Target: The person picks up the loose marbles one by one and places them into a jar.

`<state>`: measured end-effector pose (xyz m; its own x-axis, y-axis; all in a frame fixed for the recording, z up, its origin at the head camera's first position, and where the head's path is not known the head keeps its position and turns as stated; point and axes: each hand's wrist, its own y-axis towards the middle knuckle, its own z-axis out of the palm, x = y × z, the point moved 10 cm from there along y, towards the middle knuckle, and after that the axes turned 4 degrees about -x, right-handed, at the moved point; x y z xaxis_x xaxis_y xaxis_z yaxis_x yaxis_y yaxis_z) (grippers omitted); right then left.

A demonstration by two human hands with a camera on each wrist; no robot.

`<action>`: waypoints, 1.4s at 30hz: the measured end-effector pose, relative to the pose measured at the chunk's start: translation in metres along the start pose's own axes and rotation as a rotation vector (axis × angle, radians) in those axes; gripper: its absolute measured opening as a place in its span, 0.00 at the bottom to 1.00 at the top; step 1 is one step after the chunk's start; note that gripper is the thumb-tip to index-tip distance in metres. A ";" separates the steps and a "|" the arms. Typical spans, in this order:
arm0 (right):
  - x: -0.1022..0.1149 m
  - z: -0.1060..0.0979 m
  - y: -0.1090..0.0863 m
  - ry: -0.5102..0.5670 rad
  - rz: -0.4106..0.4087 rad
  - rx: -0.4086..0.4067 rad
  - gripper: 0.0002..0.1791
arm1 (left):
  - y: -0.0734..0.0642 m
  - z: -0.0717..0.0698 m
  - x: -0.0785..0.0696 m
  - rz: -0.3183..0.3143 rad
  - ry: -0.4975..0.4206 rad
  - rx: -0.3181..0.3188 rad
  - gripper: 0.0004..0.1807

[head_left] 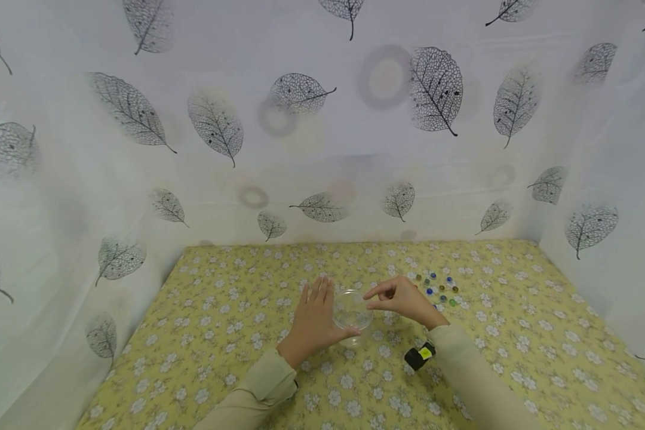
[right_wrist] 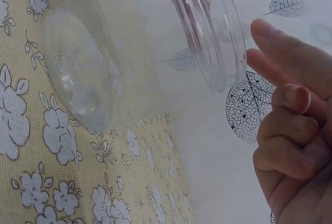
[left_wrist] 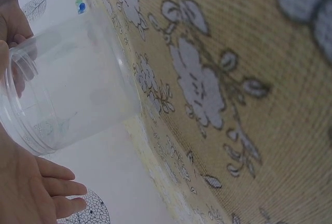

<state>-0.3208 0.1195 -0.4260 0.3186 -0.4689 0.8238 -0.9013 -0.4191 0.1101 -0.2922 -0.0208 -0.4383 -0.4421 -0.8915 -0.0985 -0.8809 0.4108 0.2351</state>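
A clear plastic jar (head_left: 353, 313) stands upright on the flowered cloth, with no lid on its mouth. In the right wrist view, a clear round marble-like thing (right_wrist: 85, 101) shows low in the jar. My left hand (head_left: 314, 319) is at the jar's left side, fingers straight and the thumb reaching across its front near the rim. On the other side, my right hand (head_left: 405, 300) has its thumb and index finger spread apart right at the rim, nothing visible between them. The other fingers (right_wrist: 285, 156) are curled toward the palm.
Several blue, green and amber glass marbles (head_left: 443, 298) lie scattered on the cloth beyond my right wrist. Yellow flowered cloth (head_left: 204, 358) covers the table. White curtains (head_left: 344, 167) printed with leaves rise at the back and both sides. A black device (head_left: 419, 356) hangs at my right wrist.
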 end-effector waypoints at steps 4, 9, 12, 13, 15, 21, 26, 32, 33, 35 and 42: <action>0.000 -0.001 0.000 -0.004 -0.010 -0.004 0.16 | 0.000 -0.001 -0.001 0.001 -0.004 -0.001 0.63; 0.000 0.000 0.000 0.024 -0.012 0.011 0.17 | -0.001 -0.003 -0.001 0.000 -0.016 0.000 0.63; -0.001 0.000 -0.001 0.033 -0.015 0.018 0.17 | -0.001 -0.002 -0.001 -0.008 -0.025 0.009 0.64; -0.001 -0.001 -0.001 0.032 -0.015 0.018 0.17 | -0.001 -0.001 0.000 -0.012 -0.025 0.014 0.64; -0.002 -0.001 -0.002 0.033 -0.014 0.017 0.16 | -0.001 0.000 0.000 -0.016 -0.025 0.022 0.64; -0.005 -0.005 -0.006 0.046 -0.023 0.014 0.18 | -0.001 0.002 0.000 -0.025 -0.032 0.034 0.64; -0.003 -0.015 -0.012 0.056 -0.058 -0.005 0.20 | -0.001 0.002 0.001 -0.035 -0.042 0.039 0.64; -0.006 -0.031 -0.020 0.051 -0.054 -0.045 0.18 | 0.000 0.001 0.000 -0.031 -0.024 0.031 0.64; -0.007 -0.034 -0.021 0.049 -0.045 -0.050 0.18 | 0.000 0.001 0.000 -0.031 -0.023 0.030 0.64; -0.009 -0.039 -0.024 0.050 -0.025 -0.056 0.19 | 0.000 0.001 0.000 -0.030 -0.026 0.027 0.64; -0.021 -0.058 -0.034 0.039 0.012 -0.070 0.22 | 0.000 0.001 0.000 -0.026 -0.019 0.018 0.64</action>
<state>-0.3140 0.1887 -0.4152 0.2974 -0.4425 0.8460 -0.9237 -0.3576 0.1377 -0.2922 -0.0204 -0.4389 -0.4222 -0.8981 -0.1230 -0.8949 0.3914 0.2144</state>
